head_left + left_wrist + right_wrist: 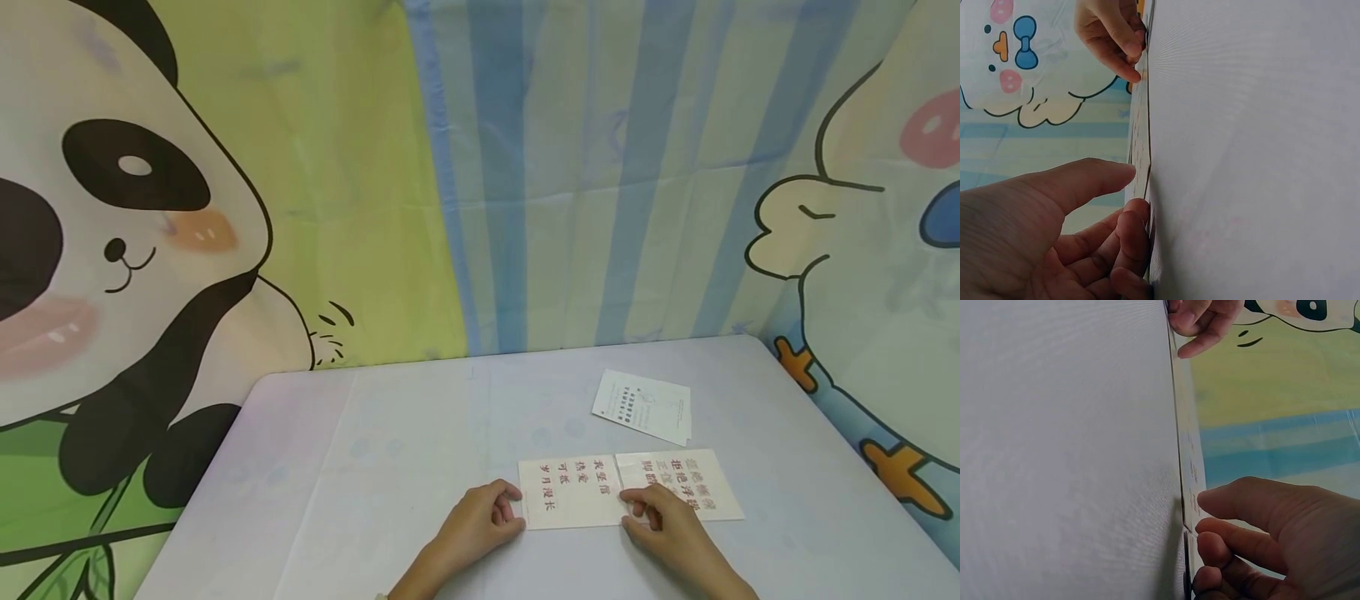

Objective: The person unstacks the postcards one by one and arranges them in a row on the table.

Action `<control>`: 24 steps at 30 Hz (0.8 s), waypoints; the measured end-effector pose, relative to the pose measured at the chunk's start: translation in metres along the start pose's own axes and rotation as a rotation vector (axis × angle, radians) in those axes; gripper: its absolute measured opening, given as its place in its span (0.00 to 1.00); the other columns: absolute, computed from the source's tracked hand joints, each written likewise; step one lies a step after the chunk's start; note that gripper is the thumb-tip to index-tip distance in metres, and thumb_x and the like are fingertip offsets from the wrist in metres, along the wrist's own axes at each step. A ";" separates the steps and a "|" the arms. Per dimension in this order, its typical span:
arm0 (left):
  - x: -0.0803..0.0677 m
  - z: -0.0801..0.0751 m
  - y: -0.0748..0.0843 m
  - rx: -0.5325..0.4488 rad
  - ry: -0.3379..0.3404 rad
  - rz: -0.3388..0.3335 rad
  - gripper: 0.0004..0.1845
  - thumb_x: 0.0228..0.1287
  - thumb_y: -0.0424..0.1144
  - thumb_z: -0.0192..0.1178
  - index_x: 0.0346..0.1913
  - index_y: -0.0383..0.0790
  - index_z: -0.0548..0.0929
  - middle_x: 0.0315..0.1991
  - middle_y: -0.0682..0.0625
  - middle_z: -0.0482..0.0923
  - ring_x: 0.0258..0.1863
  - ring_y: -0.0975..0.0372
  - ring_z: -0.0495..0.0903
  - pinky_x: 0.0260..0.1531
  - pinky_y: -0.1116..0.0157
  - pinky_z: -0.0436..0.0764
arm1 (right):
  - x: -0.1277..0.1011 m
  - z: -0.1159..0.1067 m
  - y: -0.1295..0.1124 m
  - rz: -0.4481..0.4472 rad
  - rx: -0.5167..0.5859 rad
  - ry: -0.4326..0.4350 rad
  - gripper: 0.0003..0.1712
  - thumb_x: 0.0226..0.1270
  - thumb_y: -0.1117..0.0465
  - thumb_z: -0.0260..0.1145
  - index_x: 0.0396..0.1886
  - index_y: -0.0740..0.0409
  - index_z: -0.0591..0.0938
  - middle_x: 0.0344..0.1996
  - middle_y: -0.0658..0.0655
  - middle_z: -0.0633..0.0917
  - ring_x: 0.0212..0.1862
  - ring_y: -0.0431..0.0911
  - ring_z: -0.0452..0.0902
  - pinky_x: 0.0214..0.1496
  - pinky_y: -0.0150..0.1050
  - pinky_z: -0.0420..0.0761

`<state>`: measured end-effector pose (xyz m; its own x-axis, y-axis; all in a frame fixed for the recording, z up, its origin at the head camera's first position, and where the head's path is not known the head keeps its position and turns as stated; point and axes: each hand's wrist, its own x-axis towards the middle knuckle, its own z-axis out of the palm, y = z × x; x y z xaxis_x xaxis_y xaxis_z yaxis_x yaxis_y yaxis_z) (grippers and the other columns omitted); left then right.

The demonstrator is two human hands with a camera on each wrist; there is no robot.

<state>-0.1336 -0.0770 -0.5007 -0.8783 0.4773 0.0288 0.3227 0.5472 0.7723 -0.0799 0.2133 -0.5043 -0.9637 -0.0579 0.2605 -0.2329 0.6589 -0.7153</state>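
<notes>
Cartoon curtains (300, 208), a panda on one side and a white duck on the other, hang behind a pale table (375, 467) where two cards lie side by side near the front edge. The left card (570, 492), printed with columns of red characters, sits flat between a person's two hands, its long axis running left to right across the table and its print reading toward the person. The left hand (480, 525) pinches that card's left edge, thumb above and curled fingers at the rim, as the left wrist view shows. The right hand (660, 521) holds the opposite edge at the seam where the right card (690, 483) touches it, fingers curled onto the paper and partly covering the right card's text. Each hand is thus at its own end of the left card, neither nearer than the other. A third card (643, 406), white with small dark print, lies tilted farther back on the table, well apart from both hands.
</notes>
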 end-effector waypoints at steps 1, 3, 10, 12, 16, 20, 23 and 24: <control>0.000 0.000 0.000 0.005 0.006 0.004 0.14 0.55 0.36 0.70 0.44 0.36 0.81 0.24 0.63 0.72 0.21 0.75 0.68 0.23 0.75 0.71 | 0.000 0.000 0.000 -0.001 0.001 0.006 0.16 0.49 0.71 0.75 0.40 0.63 0.85 0.26 0.41 0.71 0.24 0.33 0.61 0.23 0.28 0.65; 0.001 -0.001 0.001 0.008 0.017 0.000 0.13 0.56 0.37 0.69 0.44 0.37 0.82 0.23 0.64 0.72 0.22 0.74 0.68 0.23 0.74 0.71 | 0.000 0.001 0.001 -0.010 0.000 0.022 0.15 0.49 0.71 0.75 0.40 0.62 0.85 0.26 0.41 0.71 0.23 0.33 0.61 0.23 0.27 0.65; 0.008 -0.001 0.005 0.006 0.051 0.020 0.12 0.58 0.37 0.68 0.44 0.37 0.82 0.24 0.63 0.72 0.21 0.74 0.68 0.22 0.74 0.71 | 0.001 0.001 0.003 -0.059 -0.016 0.086 0.15 0.49 0.73 0.74 0.39 0.60 0.85 0.26 0.38 0.71 0.23 0.33 0.62 0.22 0.27 0.65; 0.012 0.000 0.006 -0.006 0.059 0.028 0.12 0.59 0.37 0.67 0.45 0.37 0.82 0.25 0.63 0.73 0.22 0.74 0.68 0.22 0.74 0.71 | 0.002 0.000 0.004 -0.059 -0.023 0.094 0.15 0.49 0.73 0.73 0.39 0.60 0.85 0.26 0.37 0.71 0.23 0.32 0.62 0.22 0.27 0.65; 0.022 0.003 0.010 -0.021 0.083 0.039 0.14 0.60 0.36 0.66 0.48 0.37 0.81 0.27 0.62 0.74 0.22 0.73 0.69 0.22 0.74 0.72 | 0.004 -0.004 0.006 -0.054 -0.027 0.116 0.15 0.48 0.74 0.72 0.38 0.61 0.86 0.26 0.37 0.71 0.24 0.32 0.63 0.23 0.28 0.67; 0.031 0.006 0.016 -0.044 0.104 0.058 0.16 0.60 0.35 0.65 0.51 0.37 0.81 0.28 0.61 0.74 0.23 0.74 0.70 0.24 0.74 0.73 | 0.007 -0.007 0.009 -0.073 -0.043 0.157 0.15 0.47 0.75 0.72 0.37 0.61 0.86 0.25 0.37 0.72 0.25 0.31 0.63 0.24 0.28 0.67; 0.037 0.008 0.020 -0.068 0.114 0.080 0.17 0.60 0.34 0.65 0.52 0.36 0.80 0.29 0.60 0.75 0.24 0.74 0.71 0.25 0.75 0.73 | 0.009 -0.009 0.011 -0.079 -0.049 0.180 0.15 0.47 0.76 0.72 0.37 0.61 0.86 0.25 0.38 0.72 0.25 0.31 0.64 0.24 0.29 0.69; 0.039 0.009 0.022 -0.074 0.115 0.088 0.17 0.59 0.33 0.65 0.52 0.35 0.80 0.29 0.60 0.75 0.24 0.74 0.71 0.25 0.75 0.74 | 0.010 -0.009 0.012 -0.076 -0.053 0.188 0.16 0.47 0.76 0.72 0.37 0.61 0.86 0.25 0.38 0.72 0.25 0.31 0.64 0.25 0.29 0.69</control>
<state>-0.1575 -0.0408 -0.4884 -0.8838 0.4367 0.1676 0.3770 0.4528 0.8080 -0.0910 0.2277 -0.5042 -0.9015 0.0288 0.4318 -0.2916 0.6968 -0.6553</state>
